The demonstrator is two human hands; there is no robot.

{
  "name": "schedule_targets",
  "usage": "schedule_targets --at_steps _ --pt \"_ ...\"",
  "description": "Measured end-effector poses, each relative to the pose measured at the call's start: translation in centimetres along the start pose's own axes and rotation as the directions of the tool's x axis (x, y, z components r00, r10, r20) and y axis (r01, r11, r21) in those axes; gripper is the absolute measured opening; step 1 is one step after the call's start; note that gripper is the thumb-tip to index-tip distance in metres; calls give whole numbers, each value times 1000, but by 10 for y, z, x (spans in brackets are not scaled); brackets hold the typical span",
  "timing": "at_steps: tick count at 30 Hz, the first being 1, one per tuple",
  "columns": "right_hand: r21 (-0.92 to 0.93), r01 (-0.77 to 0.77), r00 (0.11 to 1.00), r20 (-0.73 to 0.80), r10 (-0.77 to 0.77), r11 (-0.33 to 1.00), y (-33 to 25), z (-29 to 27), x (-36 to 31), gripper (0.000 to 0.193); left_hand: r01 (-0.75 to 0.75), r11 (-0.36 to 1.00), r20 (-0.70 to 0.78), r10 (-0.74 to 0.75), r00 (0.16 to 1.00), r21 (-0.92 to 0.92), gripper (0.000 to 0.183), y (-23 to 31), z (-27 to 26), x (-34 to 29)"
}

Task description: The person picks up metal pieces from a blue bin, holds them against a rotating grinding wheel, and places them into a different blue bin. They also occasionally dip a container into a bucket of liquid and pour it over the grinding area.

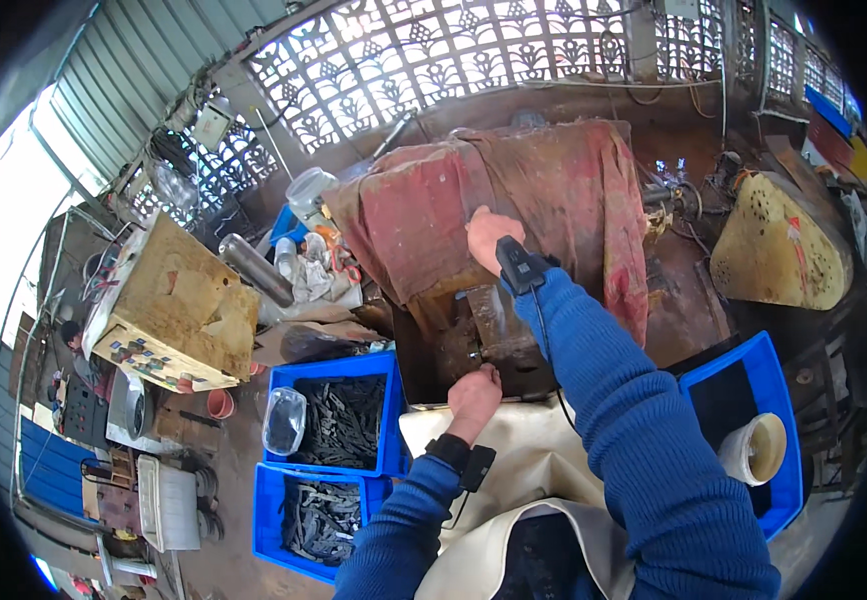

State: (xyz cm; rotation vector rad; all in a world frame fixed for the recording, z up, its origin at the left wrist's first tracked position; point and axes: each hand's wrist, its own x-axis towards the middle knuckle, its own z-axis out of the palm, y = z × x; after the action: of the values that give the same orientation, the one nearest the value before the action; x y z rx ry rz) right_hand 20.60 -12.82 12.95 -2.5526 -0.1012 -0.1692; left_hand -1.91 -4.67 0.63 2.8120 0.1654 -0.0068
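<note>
A stained red cloth (408, 215) drapes over a bulky machine in front of me. My right hand (494, 238) lies against the middle of this cloth, fingers curled, beside a darker strip; whether it grips the fabric is hidden. Below the cloth's edge is the machine's dark, wet-looking opening (428, 345). Close to its near edge, my left hand (475, 398) is closed, fingertips pinched together. A small shiny bit shows just beyond those fingers, too small to name. A cream apron (543, 440) spreads over my lap under both arms.
Two blue bins (393, 370) of dark strip-like pieces stand at left, a clear plastic tub (283, 420) on one. Another blue bin (788, 440) with a white bucket (753, 450) is at right. A worn control cabinet (178, 300) stands left; a yellowish perforated guard (778, 245) is far right.
</note>
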Motion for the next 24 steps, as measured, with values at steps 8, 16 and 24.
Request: schedule_targets --at_steps 8,16,24 --pt "-19 285 955 -83 -286 958 5 -42 -55 30 -249 888 -258 155 954 -388 18 -23 4 4" --pt "-59 439 895 -64 -442 897 57 -38 -228 27 -402 901 -459 292 839 -161 46 -60 -22 41" --pt "-11 579 814 -50 -579 815 96 -23 -311 24 -526 850 -43 527 849 23 35 -60 -23 58"
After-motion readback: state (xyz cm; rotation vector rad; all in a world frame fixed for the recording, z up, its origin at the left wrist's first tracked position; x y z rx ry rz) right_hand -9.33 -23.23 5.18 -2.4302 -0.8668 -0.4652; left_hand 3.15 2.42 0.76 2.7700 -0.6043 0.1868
